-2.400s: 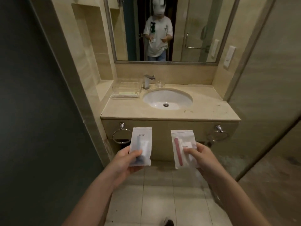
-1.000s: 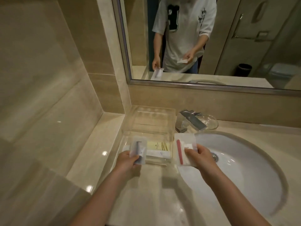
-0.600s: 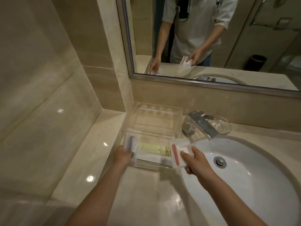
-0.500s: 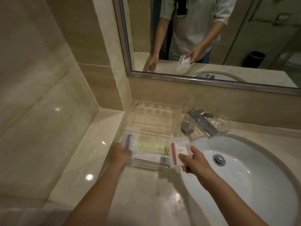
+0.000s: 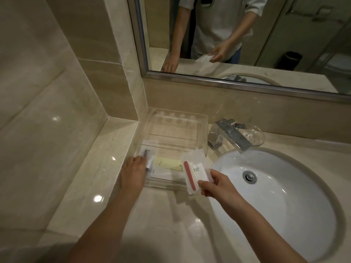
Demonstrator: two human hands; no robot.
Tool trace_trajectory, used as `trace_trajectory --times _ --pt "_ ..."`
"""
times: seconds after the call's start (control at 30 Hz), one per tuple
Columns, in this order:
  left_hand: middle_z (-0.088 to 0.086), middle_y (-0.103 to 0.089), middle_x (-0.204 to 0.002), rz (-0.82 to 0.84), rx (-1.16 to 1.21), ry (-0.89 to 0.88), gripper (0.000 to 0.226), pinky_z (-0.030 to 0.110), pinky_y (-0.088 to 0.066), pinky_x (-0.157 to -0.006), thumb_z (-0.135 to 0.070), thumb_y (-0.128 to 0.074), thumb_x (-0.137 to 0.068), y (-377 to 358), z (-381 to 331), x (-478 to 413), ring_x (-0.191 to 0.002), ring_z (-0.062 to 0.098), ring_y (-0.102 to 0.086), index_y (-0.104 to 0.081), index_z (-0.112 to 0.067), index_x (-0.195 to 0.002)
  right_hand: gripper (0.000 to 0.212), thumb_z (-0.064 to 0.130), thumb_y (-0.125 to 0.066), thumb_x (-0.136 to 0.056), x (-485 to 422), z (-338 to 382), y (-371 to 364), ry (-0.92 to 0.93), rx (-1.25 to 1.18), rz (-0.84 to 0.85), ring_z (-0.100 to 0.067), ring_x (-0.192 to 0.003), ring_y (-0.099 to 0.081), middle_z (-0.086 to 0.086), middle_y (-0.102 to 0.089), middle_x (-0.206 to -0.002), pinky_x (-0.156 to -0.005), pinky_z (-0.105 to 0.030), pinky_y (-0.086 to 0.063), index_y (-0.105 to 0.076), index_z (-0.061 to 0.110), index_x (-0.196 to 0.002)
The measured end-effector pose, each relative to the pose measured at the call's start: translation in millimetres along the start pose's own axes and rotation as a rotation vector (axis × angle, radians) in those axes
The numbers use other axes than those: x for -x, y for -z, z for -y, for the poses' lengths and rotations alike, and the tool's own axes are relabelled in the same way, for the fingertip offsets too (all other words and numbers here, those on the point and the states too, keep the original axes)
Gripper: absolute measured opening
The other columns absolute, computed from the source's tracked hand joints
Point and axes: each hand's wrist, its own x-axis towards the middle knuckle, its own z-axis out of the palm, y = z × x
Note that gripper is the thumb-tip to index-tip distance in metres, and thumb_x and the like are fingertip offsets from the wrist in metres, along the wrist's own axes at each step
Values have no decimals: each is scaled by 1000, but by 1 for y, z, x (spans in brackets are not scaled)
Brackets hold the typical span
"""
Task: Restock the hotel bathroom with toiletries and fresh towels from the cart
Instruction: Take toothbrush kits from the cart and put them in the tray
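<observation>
A clear acrylic tray sits on the marble counter, left of the tap. My left hand rests on a white packet with a dark item lying at the tray's left end, fingers still on it. A pale yellow packet lies in the tray's middle. My right hand pinches a clear packet with a red nail file, held tilted over the tray's right front corner.
A chrome tap and a small glass dish stand behind the white basin. A framed mirror fills the wall above and reflects me. A raised marble ledge borders the counter at left.
I walked up to the vanity from the doorway. My left hand has lowered its packet into the tray's left end; my right hand has brought the nail-file packet nearer the tray.
</observation>
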Motion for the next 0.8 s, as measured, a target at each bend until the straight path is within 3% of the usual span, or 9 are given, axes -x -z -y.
trace_trajectory --times 0.17,0.23,0.33,0.4,0.5,0.63,0.73,0.8 --pt "3 -50 -134 -60 428 62 37 37 -37 -101 -24 -43 -96 11 -24 16 -121 22 -46 -48 -14 -131 19 3 -54 -88 -8 -6 -14 -25 -52 -18 -18 -69 -63 -14 -67 -99 -64 -25 -53 -62 15 -100" --pt "1 -57 -124 4 758 124 30 37 -43 -98 -28 -41 -97 17 -39 22 -114 18 -51 -56 -17 -121 19 2 -52 -90 -16 -7 -24 -53 -87 -10 -18 -69 -67 -12 -69 -94 -62 -24 -54 -61 14 -102" --pt "0 -68 -95 149 1169 223 20 37 -54 -80 -29 -46 -95 25 -54 29 -89 16 -64 -62 -18 -97 19 0 -50 -91 -32 -7 -42 -98 -137 -8 -19 -68 -70 -14 -71 -88 -58 -22 -54 -58 10 -106" --pt "1 -68 -87 133 1189 276 14 37 -56 -74 -27 -55 -90 26 -57 31 -81 17 -66 -61 -17 -98 21 0 -52 -90 -44 -7 -54 -125 -138 -22 -20 -67 -71 -18 -70 -89 -58 -23 -55 -53 4 -110" --pt "5 -66 -86 105 1153 386 25 30 -52 -68 -20 -63 -86 26 -52 26 -77 18 -63 -52 -17 -108 22 3 -54 -88 -58 -10 -69 -166 -87 -56 -19 -60 -67 -15 -69 -80 -59 -26 -57 -48 6 -109" --pt "1 -56 -72 107 1041 447 21 29 -43 -64 -18 -63 -84 15 -37 14 -70 19 -56 -45 -16 -95 28 0 -57 -81 -76 -19 -77 -147 112 -178 -19 -61 -58 -10 -60 -70 -67 -33 -53 -44 13 -101" --pt "8 -60 -75 110 1004 436 14 32 -45 -68 -22 -58 -87 8 -32 2 -75 24 -60 -48 -14 -82 19 -2 -55 -81 -85 -21 -79 -47 226 -158 -19 -71 -57 -6 -59 -75 -67 -27 -48 -55 15 -88" --pt "7 -63 -83 134 920 405 16 31 -48 -72 -28 -55 -90 8 -32 -5 -79 23 -61 -53 -13 -89 19 0 -56 -84 -92 -24 -80 31 336 -103 -17 -85 -59 -1 -63 -89 -76 -22 -47 -65 14 -93"
